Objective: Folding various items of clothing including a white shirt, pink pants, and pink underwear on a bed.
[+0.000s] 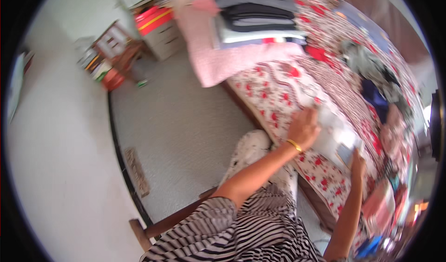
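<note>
A white, shiny, plastic-like sheet or bag [332,134] with a grey-blue rectangular patch [345,154] lies over the bed in front of me, blurred by motion. My left hand [304,128], a gold-coloured bracelet at its wrist, has its fingers bent at the near left edge of this white item. At the opposite, right end, my right hand [358,163] grips its edge beside the grey-blue patch. Blur hides the exact fingertip contact. Beneath both hands is a white bedsheet [275,103] with red flowers.
Folded dark and light clothes [259,16] are stacked on a pink cloth [223,61] at the bed's far end. Loose clothes [374,94] lie heaped along the right. A wooden chair [118,49] and a drawer cabinet [162,38] stand beyond the grey floor [181,112].
</note>
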Demonstrator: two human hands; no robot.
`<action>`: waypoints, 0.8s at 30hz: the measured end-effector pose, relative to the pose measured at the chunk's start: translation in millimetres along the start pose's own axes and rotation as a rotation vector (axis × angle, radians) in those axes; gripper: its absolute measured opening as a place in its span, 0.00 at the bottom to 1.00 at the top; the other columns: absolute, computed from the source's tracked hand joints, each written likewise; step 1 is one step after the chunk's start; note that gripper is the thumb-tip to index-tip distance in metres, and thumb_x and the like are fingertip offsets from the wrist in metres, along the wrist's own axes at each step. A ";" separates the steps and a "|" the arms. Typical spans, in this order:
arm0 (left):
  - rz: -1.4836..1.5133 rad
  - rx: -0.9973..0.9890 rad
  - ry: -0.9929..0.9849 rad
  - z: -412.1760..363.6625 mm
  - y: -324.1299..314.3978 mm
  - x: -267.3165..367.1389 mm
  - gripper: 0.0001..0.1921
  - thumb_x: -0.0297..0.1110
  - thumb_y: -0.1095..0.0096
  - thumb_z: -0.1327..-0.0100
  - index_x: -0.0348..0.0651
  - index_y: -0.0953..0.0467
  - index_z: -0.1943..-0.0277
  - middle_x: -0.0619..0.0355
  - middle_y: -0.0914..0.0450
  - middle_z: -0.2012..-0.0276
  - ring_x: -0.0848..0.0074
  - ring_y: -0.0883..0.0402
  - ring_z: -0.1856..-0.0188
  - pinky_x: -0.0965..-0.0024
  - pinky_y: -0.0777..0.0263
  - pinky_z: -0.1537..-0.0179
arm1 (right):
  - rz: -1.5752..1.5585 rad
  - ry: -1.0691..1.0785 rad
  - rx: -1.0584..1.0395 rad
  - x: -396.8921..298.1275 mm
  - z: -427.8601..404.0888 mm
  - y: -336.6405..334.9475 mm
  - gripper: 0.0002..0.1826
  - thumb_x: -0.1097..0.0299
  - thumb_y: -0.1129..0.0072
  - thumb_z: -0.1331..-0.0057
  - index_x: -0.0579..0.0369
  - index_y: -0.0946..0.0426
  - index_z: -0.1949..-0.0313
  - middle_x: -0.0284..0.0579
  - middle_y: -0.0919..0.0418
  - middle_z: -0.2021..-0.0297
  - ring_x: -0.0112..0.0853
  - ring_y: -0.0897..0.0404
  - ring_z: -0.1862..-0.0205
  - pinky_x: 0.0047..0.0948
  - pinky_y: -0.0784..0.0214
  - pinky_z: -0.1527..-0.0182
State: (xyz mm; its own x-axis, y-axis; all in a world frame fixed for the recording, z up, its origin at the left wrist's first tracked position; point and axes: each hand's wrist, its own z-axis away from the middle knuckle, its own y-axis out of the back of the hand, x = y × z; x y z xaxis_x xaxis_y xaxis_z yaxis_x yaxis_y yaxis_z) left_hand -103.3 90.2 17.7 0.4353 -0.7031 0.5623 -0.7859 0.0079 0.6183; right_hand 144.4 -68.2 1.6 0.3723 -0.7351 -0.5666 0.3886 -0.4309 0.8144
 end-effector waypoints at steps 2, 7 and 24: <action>-0.027 0.020 -0.016 8.2 -5.4 -12.8 0.27 0.36 0.45 0.49 0.32 0.39 0.48 0.42 0.33 0.51 0.55 0.36 0.47 0.51 0.45 0.47 | -0.296 -0.014 -0.013 7.5 -9.8 -11.7 0.37 0.37 0.50 0.45 0.69 0.24 0.63 0.54 0.22 0.71 0.37 0.24 0.64 0.37 0.35 0.60; -0.114 -0.013 -0.081 12.2 -12.7 -26.2 0.18 0.40 0.49 0.43 0.36 0.31 0.55 0.50 0.31 0.52 0.59 0.35 0.47 0.54 0.42 0.50 | -0.347 -0.037 -0.061 -6.2 -9.7 -9.5 0.34 0.41 0.49 0.44 0.70 0.25 0.62 0.54 0.23 0.67 0.35 0.25 0.64 0.35 0.35 0.63; 0.990 -0.343 0.685 -27.4 -13.5 -16.0 0.20 0.38 0.33 0.48 0.31 0.26 0.58 0.55 0.23 0.65 0.76 0.24 0.65 0.73 0.31 0.63 | -1.693 -0.534 -0.787 -49.5 28.7 7.3 0.18 0.62 0.46 0.39 0.61 0.30 0.54 0.52 0.22 0.61 0.38 0.19 0.64 0.36 0.22 0.66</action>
State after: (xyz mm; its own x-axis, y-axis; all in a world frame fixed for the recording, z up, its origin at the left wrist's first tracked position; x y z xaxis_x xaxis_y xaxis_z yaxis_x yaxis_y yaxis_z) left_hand -87.6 120.9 15.5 -0.0565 0.2235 0.9731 -0.7958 0.5784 -0.1791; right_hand 104.6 -49.9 39.2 -0.9302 0.0008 -0.3671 0.3011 -0.5705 -0.7641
